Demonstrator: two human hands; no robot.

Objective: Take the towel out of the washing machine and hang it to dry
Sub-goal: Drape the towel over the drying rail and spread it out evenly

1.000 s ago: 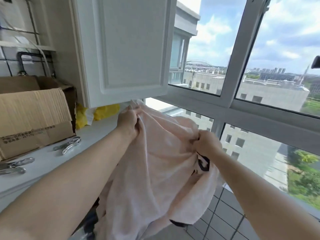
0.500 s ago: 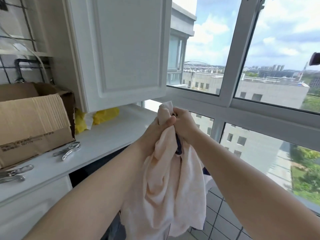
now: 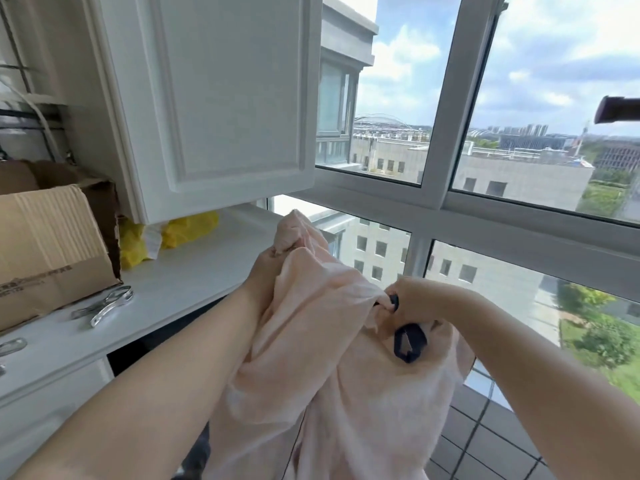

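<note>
Pale pink towel (image 3: 349,368): out of the machine, held bunched in mid-air beside the white countertop's (image 3: 194,282) window-side edge.
Left hand (image 3: 268,271): gripped the upper edge.
Right hand (image 3: 408,299): pinched a dark-trimmed corner.
Step, judged: spreading; next needs a rail, none identifiable.

Bright daylight pours in through the window (image 3: 485,168), lighting everything evenly with soft shadows. Wide-angle distortion bends the edges, and the forearms nearest the camera look slightly soft.
</note>
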